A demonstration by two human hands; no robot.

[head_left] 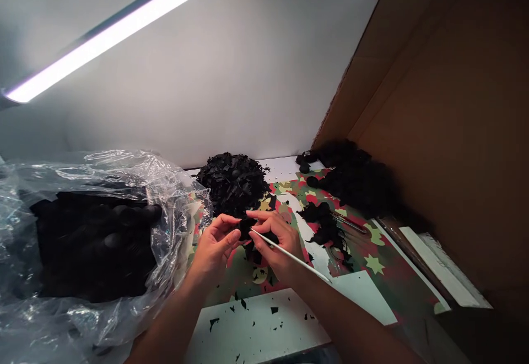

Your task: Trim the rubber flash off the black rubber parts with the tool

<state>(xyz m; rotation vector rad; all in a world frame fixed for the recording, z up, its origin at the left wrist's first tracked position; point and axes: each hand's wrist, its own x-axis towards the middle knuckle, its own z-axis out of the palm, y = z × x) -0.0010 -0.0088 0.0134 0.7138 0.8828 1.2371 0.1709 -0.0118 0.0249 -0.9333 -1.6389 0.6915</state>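
Note:
Between thumb and fingers, my left hand (pixel 217 241) pinches a small dark black piece (pixel 247 228), whose exact kind I cannot make out. My right hand (pixel 279 238) meets it from the other side, its fingertips touching the same piece. A thin white stick (pixel 295 257), like a slim pen-shaped tool, is gripped in that right hand and slants down toward the wrist. Just beyond both hands rises a heap of black scraps (pixel 233 179). Black trimmings partly hidden by my fingers lie below them.
A clear plastic bag (pixel 173 204) on the left holds black rounded pieces (pixel 111 240). Curly black strips (pixel 324 223) lie by metal tweezers (pixel 351 223) at right, before a larger black pile (pixel 355 182). Cardboard (pixel 454 132) walls the right side. Scraps dot a white sheet (pixel 256 331).

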